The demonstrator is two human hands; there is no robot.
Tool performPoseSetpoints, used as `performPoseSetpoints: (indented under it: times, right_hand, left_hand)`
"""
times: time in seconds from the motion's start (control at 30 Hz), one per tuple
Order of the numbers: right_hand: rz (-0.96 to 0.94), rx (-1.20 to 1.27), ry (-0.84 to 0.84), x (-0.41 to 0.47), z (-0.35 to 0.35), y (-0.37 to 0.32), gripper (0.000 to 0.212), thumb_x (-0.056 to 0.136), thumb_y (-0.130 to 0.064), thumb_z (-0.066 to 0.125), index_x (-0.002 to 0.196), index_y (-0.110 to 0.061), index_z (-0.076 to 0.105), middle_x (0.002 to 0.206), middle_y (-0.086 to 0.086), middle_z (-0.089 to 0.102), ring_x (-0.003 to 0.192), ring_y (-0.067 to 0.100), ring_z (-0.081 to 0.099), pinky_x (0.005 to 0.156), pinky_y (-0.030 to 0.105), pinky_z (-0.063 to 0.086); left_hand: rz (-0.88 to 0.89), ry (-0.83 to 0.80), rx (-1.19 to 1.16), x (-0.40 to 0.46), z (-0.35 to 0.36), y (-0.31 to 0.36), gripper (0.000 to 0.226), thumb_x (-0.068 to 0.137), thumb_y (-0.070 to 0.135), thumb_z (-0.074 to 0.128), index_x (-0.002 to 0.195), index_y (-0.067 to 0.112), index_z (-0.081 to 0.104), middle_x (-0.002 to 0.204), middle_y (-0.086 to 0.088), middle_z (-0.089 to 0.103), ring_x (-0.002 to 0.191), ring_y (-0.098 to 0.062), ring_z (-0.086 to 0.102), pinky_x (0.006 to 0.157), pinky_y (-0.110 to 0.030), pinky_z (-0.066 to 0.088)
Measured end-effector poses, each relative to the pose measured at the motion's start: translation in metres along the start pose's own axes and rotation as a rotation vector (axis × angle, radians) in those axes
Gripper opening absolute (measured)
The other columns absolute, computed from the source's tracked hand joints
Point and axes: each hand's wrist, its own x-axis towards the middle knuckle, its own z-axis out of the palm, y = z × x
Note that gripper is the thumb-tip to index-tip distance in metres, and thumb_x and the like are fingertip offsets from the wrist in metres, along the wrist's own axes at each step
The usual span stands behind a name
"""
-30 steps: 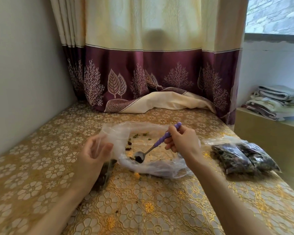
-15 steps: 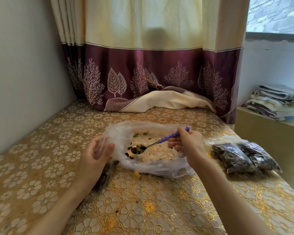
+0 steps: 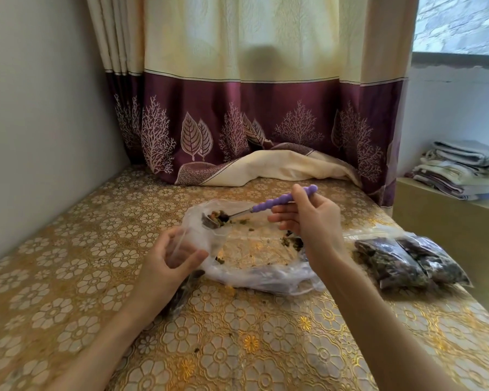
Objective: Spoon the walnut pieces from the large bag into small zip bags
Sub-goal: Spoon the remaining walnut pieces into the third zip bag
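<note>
We hold the metal spoon with the beaded purple handle (image 3: 268, 208) in our right hand (image 3: 312, 221), fingers curled round the handle, its bowl heaped with dark walnut pieces (image 3: 218, 215) above the far left rim of the large clear plastic bag (image 3: 254, 275). Our left hand (image 3: 168, 259) pinches open the mouth of a small clear zip bag (image 3: 182, 289) just beside that rim. Two filled zip bags (image 3: 407, 261) lie near the table's right edge. The gold floral tablecloth (image 3: 68, 277) is bare on the left up to the grey wall (image 3: 40, 108). A cream and maroon curtain (image 3: 251, 108) closes the far side, and folded cloths (image 3: 460, 170) sit on a ledge at right.
</note>
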Motion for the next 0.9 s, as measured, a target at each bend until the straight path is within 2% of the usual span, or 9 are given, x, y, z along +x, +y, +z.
performPoseSetpoints:
  times: [0.13,0.23,0.33,0.47,0.57,0.7,0.83,0.9]
  right_hand:
    - [-0.034,-0.061,-0.087,-0.005,0.010,0.002,0.030,0.098,-0.016,0.046,0.077,-0.001,0.061,0.059,0.009,0.069,0.052,0.018,0.066,0.044,0.020,0.049]
    - [-0.069,-0.097,-0.158,-0.007,0.011,0.002,0.027,0.098,-0.012,0.046,0.078,-0.002,0.061,0.061,0.008,0.069,0.054,0.018,0.066,0.046,0.021,0.050]
    - [-0.082,-0.091,-0.209,-0.006,0.010,0.000,0.022,0.097,-0.007,0.044,0.083,-0.003,0.060,0.063,0.005,0.070,0.055,0.017,0.065,0.047,0.022,0.050]
    - [-0.111,-0.077,-0.226,-0.003,0.004,-0.003,0.021,0.097,-0.003,0.041,0.088,-0.002,0.059,0.068,0.004,0.072,0.056,0.017,0.065,0.048,0.022,0.050]
    - [-0.093,-0.033,-0.130,0.004,-0.005,-0.004,0.022,0.095,-0.005,0.042,0.084,-0.003,0.061,0.064,0.003,0.070,0.052,0.014,0.061,0.046,0.021,0.048]
    - [0.032,0.030,0.061,0.017,-0.024,0.000,0.026,0.096,-0.015,0.047,0.075,-0.008,0.061,0.060,0.004,0.065,0.048,0.011,0.056,0.046,0.019,0.047]
    - [0.093,0.075,0.170,0.029,-0.044,0.005,0.031,0.099,-0.024,0.046,0.076,-0.009,0.060,0.055,-0.001,0.062,0.045,0.006,0.053,0.045,0.015,0.045]
    - [0.090,0.004,0.207,0.033,-0.054,0.009,0.031,0.100,-0.024,0.043,0.076,-0.010,0.058,0.058,0.002,0.059,0.043,0.004,0.050,0.042,0.015,0.042]
  left_hand:
    - [-0.012,-0.011,0.003,0.002,0.000,-0.002,0.075,0.052,0.073,0.067,0.113,0.031,0.051,0.092,0.005,0.068,0.082,-0.002,0.066,0.068,-0.021,0.053]
    - [-0.021,-0.001,0.005,0.002,0.000,-0.005,0.061,0.063,0.055,0.069,0.113,0.027,0.051,0.095,0.005,0.069,0.085,-0.004,0.066,0.077,-0.027,0.054]
    - [-0.031,0.000,-0.009,0.002,0.000,-0.006,0.054,0.060,0.050,0.068,0.108,0.033,0.051,0.098,0.007,0.068,0.086,-0.002,0.065,0.073,-0.022,0.052]
    - [-0.033,0.003,-0.002,0.002,0.001,-0.005,0.054,0.062,0.049,0.067,0.110,0.032,0.051,0.093,0.003,0.069,0.081,-0.001,0.066,0.066,-0.018,0.050]
    - [-0.026,0.007,0.010,0.003,0.001,-0.006,0.043,0.063,0.048,0.067,0.101,0.040,0.050,0.093,0.004,0.068,0.082,0.002,0.065,0.065,-0.014,0.051]
    - [-0.031,-0.001,0.030,0.003,0.000,-0.007,0.046,0.061,0.052,0.068,0.102,0.044,0.047,0.108,0.011,0.062,0.095,-0.006,0.062,0.083,-0.029,0.051]
    - [-0.012,0.008,0.051,0.003,0.000,-0.007,0.044,0.059,0.055,0.067,0.098,0.047,0.047,0.101,0.016,0.061,0.093,0.002,0.060,0.075,-0.017,0.047]
    - [-0.017,0.003,0.051,0.003,0.000,-0.007,0.045,0.059,0.056,0.066,0.099,0.048,0.047,0.105,0.014,0.062,0.097,-0.002,0.060,0.076,-0.019,0.047]
